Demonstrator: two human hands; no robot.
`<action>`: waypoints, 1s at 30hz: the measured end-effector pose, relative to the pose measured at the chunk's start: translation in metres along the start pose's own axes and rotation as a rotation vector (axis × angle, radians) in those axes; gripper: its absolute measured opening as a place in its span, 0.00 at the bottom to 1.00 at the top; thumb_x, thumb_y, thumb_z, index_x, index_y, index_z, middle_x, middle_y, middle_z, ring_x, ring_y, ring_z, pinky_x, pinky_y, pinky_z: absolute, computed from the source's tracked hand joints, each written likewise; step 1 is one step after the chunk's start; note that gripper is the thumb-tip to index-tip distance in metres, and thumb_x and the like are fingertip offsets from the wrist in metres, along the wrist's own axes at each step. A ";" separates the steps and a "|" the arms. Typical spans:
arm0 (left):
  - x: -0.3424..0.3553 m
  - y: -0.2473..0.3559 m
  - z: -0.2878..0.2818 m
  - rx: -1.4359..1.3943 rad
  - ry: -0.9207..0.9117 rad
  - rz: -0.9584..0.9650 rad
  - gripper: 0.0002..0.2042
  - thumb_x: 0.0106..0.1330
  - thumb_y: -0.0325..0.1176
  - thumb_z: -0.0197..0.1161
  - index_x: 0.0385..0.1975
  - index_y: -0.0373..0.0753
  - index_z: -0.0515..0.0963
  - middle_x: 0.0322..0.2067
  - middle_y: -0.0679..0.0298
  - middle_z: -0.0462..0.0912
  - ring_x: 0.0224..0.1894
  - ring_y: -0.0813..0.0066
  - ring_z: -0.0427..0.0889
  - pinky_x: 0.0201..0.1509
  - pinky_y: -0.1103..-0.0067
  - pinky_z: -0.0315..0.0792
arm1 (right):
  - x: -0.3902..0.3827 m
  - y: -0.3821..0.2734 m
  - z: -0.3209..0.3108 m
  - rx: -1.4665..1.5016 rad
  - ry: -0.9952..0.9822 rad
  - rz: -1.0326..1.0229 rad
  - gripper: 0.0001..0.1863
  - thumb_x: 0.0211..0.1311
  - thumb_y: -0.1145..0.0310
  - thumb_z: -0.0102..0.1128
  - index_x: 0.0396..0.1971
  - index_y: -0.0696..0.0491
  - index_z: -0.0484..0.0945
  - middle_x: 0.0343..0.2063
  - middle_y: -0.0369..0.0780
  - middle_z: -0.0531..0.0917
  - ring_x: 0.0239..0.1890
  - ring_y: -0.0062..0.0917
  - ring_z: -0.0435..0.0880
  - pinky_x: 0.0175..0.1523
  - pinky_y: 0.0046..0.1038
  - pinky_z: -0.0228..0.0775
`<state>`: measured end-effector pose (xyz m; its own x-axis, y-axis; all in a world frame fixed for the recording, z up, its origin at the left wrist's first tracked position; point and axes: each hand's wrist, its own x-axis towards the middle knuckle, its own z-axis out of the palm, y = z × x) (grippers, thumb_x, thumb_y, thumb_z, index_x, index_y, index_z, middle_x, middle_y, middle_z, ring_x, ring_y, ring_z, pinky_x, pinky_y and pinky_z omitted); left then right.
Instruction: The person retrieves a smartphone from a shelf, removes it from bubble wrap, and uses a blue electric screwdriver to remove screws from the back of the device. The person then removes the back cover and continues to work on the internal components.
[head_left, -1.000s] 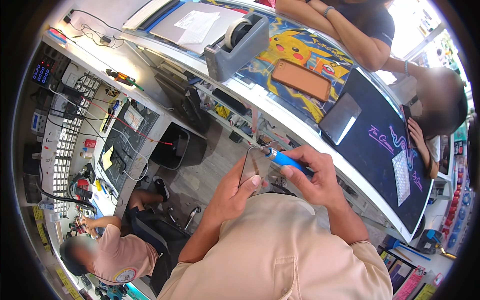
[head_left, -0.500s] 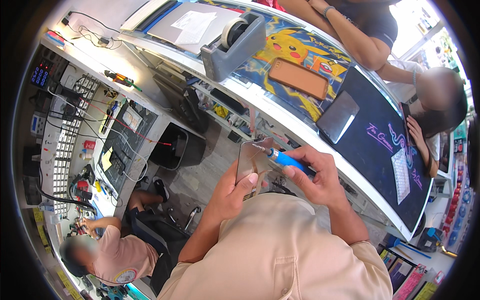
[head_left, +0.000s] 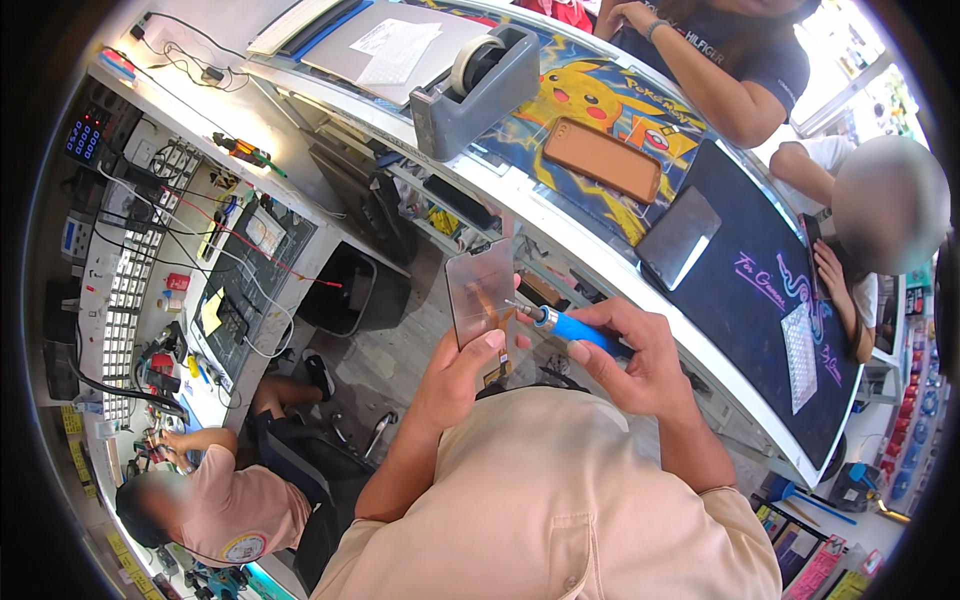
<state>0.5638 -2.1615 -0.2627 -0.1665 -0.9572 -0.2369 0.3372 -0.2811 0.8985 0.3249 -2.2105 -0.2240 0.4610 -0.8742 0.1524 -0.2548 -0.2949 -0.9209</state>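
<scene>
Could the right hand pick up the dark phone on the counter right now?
Probably not straight away: the right hand already holds a blue-handled tool, though nothing covers the dark phone.

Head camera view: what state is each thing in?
Left hand: closed on thin panel
Thin panel: held up, tilted
Right hand: gripping blue screwdriver
Blue screwdriver: held, tip toward panel; contact unclear
Brown case: lying flat
Dark phone: lying flat; power unclear
Tape dispenser: standing, loaded
Black bin: open-topped
Red digital readout: lit

The panel (head_left: 478,290) looks glossy, the screwdriver handle (head_left: 576,330) plastic, its shaft (head_left: 524,309) metal.
</scene>
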 end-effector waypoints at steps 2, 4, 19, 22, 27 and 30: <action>0.000 0.000 0.001 -0.020 -0.001 -0.003 0.32 0.74 0.37 0.55 0.77 0.31 0.63 0.66 0.60 0.76 0.57 0.70 0.80 0.66 0.70 0.70 | 0.000 0.000 0.000 0.008 -0.002 -0.006 0.11 0.65 0.73 0.68 0.46 0.59 0.85 0.28 0.41 0.87 0.23 0.22 0.80 0.31 0.24 0.70; 0.000 0.000 0.001 0.001 -0.004 -0.001 0.32 0.74 0.35 0.54 0.77 0.30 0.63 0.66 0.60 0.76 0.57 0.70 0.80 0.67 0.69 0.70 | -0.001 -0.001 0.001 0.018 -0.010 0.002 0.11 0.65 0.73 0.68 0.46 0.59 0.85 0.29 0.40 0.87 0.24 0.20 0.80 0.30 0.23 0.69; -0.004 -0.004 -0.009 0.141 -0.118 0.026 0.26 0.71 0.27 0.55 0.71 0.35 0.66 0.54 0.60 0.80 0.53 0.76 0.78 0.55 0.74 0.75 | 0.006 -0.007 0.011 0.015 -0.052 -0.002 0.14 0.65 0.74 0.68 0.50 0.58 0.86 0.33 0.39 0.89 0.27 0.20 0.81 0.34 0.24 0.72; -0.005 -0.002 -0.004 0.106 -0.091 0.027 0.29 0.70 0.27 0.55 0.72 0.36 0.63 0.55 0.60 0.78 0.53 0.74 0.79 0.55 0.73 0.76 | 0.006 -0.007 0.012 -0.018 -0.062 0.008 0.15 0.64 0.74 0.69 0.50 0.57 0.86 0.33 0.40 0.88 0.28 0.22 0.82 0.35 0.24 0.74; -0.007 0.004 0.001 0.057 -0.106 0.047 0.30 0.71 0.30 0.56 0.73 0.36 0.61 0.59 0.59 0.77 0.54 0.72 0.80 0.57 0.72 0.76 | 0.008 -0.006 0.014 -0.088 -0.052 -0.058 0.15 0.62 0.75 0.69 0.50 0.57 0.86 0.35 0.41 0.89 0.30 0.27 0.86 0.37 0.27 0.78; -0.006 0.002 0.001 0.002 -0.146 0.074 0.31 0.77 0.44 0.58 0.73 0.36 0.62 0.60 0.58 0.77 0.54 0.71 0.80 0.59 0.71 0.76 | 0.008 -0.007 0.014 -0.110 -0.052 -0.079 0.15 0.62 0.75 0.69 0.49 0.57 0.85 0.34 0.41 0.89 0.30 0.29 0.88 0.38 0.27 0.80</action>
<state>0.5640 -2.1565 -0.2591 -0.2738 -0.9550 -0.1142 0.3517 -0.2100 0.9123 0.3422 -2.2104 -0.2213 0.5258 -0.8263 0.2020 -0.3058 -0.4052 -0.8615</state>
